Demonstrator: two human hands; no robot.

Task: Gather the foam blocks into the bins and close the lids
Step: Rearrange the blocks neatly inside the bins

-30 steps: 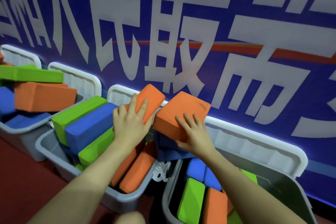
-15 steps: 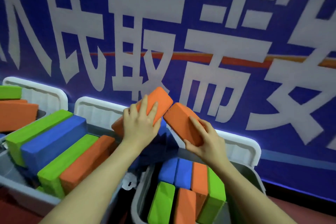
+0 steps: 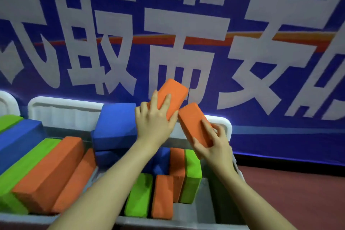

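Blocks are the matter here: two orange foam blocks are up in the air at the centre of the frame, one in each hand. The left hand [image 3: 155,123] grips the upper orange block [image 3: 172,95], its fingers [image 3: 165,102] spread over the face and the thumb hooked under; the right hand [image 3: 212,145] holds the lower orange block [image 3: 194,125] with fingers curled round its long edges. The two blocks meet at a corner, tilted toward each other like a roof.

A second ago both blocks sat lower, pressed down over the gap between two bins; now they are lifted higher and over to the right-hand bin [image 3: 222,188], at lower centre. That suggests they are being moved into it rather than packed where they were.

Inside that bin, green, orange and blue blocks stand on edge in its left part, and bare grey floor shows at its near right corner, so there seems to be room. A big blue block [image 3: 115,125] stands tall at the bin's left side, close to the left wrist. The white lid [image 3: 222,123] stands open against the blue banner wall [image 3: 280,61] just behind the blocks, leaving little room there. The left bin [image 3: 28,217] is packed full. Red floor [image 3: 298,192] lies free at lower right.
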